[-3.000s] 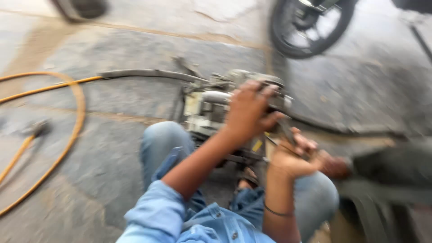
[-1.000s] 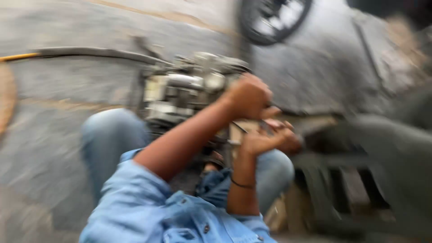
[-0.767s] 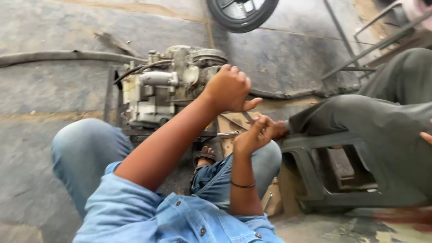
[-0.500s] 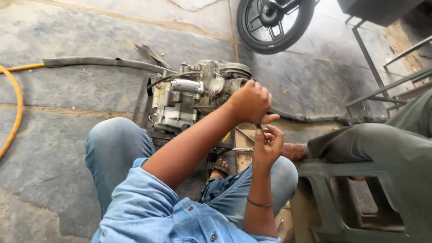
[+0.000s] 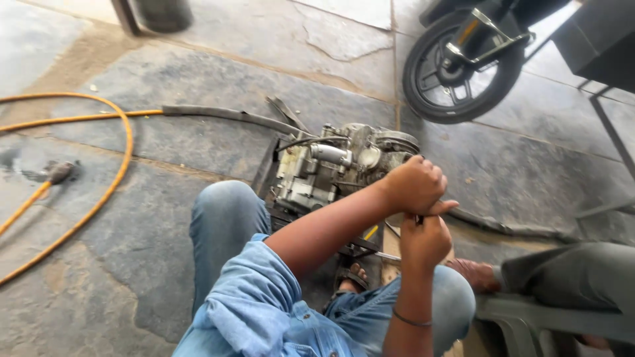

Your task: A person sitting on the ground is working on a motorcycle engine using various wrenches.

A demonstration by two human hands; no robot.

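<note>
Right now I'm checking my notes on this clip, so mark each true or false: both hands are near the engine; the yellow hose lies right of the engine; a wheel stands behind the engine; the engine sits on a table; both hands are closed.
1. Both hands, left hand and right hand, are near the engine. True.
2. The yellow hose lies right of the engine. False: it lies to the left.
3. A wheel stands behind the engine. True.
4. The engine sits on a table. False: it sits on the stone floor.
5. Both hands are closed. True: they clasp together around something small and dark.

Open stone floor (image 5: 165, 218) left, engine (image 5: 331, 168) ahead, seated person's leg (image 5: 569, 277) crowding right
</note>
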